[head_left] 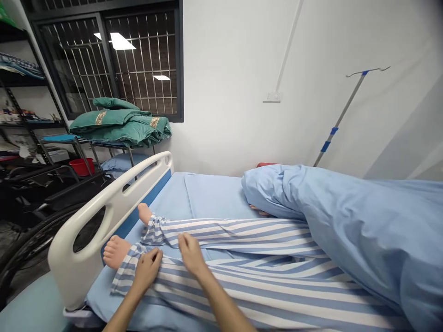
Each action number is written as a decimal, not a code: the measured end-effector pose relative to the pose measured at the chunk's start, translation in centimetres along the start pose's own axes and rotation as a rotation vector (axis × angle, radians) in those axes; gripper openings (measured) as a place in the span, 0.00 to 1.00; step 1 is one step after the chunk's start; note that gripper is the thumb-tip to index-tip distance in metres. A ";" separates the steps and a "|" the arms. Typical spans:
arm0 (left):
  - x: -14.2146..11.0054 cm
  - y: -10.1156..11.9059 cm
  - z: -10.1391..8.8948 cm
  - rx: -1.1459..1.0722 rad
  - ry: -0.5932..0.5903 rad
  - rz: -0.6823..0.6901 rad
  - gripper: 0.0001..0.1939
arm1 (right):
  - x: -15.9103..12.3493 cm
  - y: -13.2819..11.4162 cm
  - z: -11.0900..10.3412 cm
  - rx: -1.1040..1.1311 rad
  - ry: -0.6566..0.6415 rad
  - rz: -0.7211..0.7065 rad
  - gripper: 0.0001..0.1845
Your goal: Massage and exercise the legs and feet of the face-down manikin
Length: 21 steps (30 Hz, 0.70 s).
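Centrally, a recumbent patient manikin (pixel 235 233) lies on a pale-blue hospital bed sheet (pixel 166 203), wearing blue-and-white striped cotton pyjama trousers (pixel 263 295); its bare, flesh-toned feet (pixel 116 251) stand just short of a curved white plastic footboard (pixel 78 256); the left hand (pixel 147 269) rests on the trouser cuff of the nearer leg, fingers curled narrowly onto the cloth; the right hand (pixel 191 255) lies on the striped fabric just beside it, fingers close together; whether either hand grips the cloth cannot be told; a crumpled light-blue sheet (pixel 328 230) covers the upper body; folded green blankets (pixel 119 123) sit on a metal rack beyond the footboard; a steel IV pole with blue clips (pixel 341 115) leans against the white wall.
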<state>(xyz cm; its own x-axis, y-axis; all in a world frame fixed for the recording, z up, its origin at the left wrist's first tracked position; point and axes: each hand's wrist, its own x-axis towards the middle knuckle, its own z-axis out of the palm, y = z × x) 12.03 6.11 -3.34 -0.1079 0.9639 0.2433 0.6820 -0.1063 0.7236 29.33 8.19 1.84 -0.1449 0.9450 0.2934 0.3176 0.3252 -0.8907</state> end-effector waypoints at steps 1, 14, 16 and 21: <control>0.1 0.0 0.0 -0.013 0.005 0.011 0.17 | -0.6 -0.9 2.2 0.047 -0.002 -0.030 0.21; 0.3 4.6 1.8 -0.308 0.160 -0.192 0.16 | -2.4 -1.1 4.2 0.169 0.148 0.055 0.19; -0.2 5.5 2.6 -0.339 0.167 -0.184 0.17 | -3.2 -0.9 3.2 0.115 0.139 0.071 0.19; -1.2 7.3 4.6 -0.394 0.118 -0.113 0.16 | -5.0 0.0 1.0 0.115 0.190 0.109 0.18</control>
<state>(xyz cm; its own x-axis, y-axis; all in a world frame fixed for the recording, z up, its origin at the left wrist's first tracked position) 20.46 5.36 -1.37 -0.2636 0.9428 0.2041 0.3349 -0.1090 0.9359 29.09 3.45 0.06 0.0670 0.9676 0.2434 0.2110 0.2247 -0.9513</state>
